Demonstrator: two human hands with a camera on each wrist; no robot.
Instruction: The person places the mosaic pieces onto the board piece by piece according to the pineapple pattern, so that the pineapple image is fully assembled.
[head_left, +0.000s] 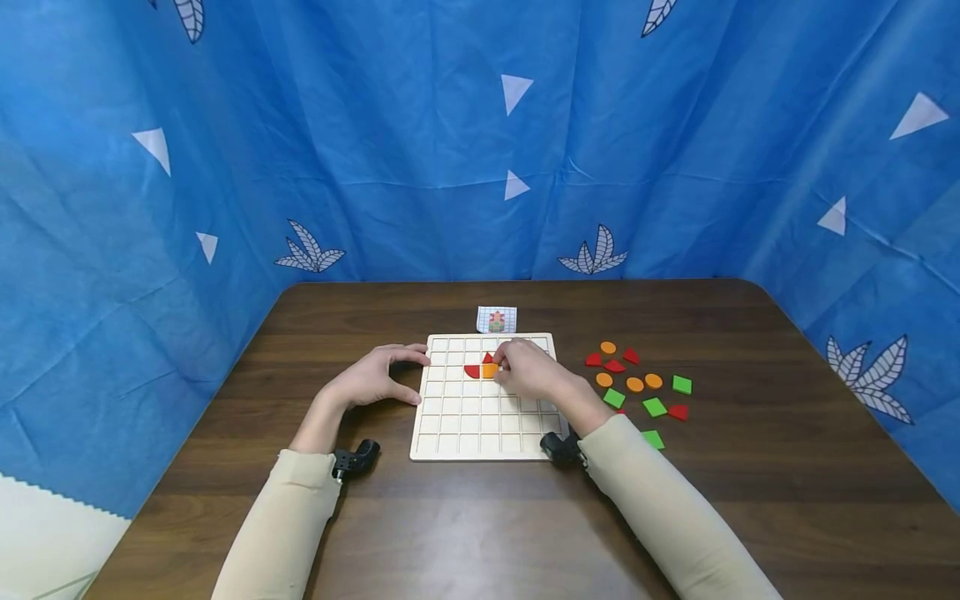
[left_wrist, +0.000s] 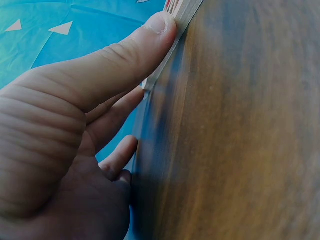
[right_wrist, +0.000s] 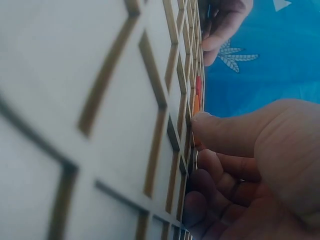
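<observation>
A white grid board [head_left: 457, 446] lies on the table. Near its far middle sit a red quarter-circle piece [head_left: 472, 372], an orange square piece [head_left: 489, 372] and a small red piece [head_left: 487, 358]. Just right of the orange square, the right hand [head_left: 528, 369] reaches down to the grid with thumb and fingers curled together. In the right wrist view, a reddish-orange sliver [right_wrist: 197, 137] of a piece shows beneath the thumb, mostly hidden by the fingers. The left hand [head_left: 378, 377] rests with spread thumb and fingers at the board's left edge.
Loose pieces lie right of the board: several orange discs [head_left: 634, 384], red pieces [head_left: 614, 366] and green squares [head_left: 654, 407]. Behind the board is a small printed card [head_left: 497, 319] with a coloured grid picture. A blue curtain [head_left: 450, 150] surrounds the wooden table [head_left: 465, 533].
</observation>
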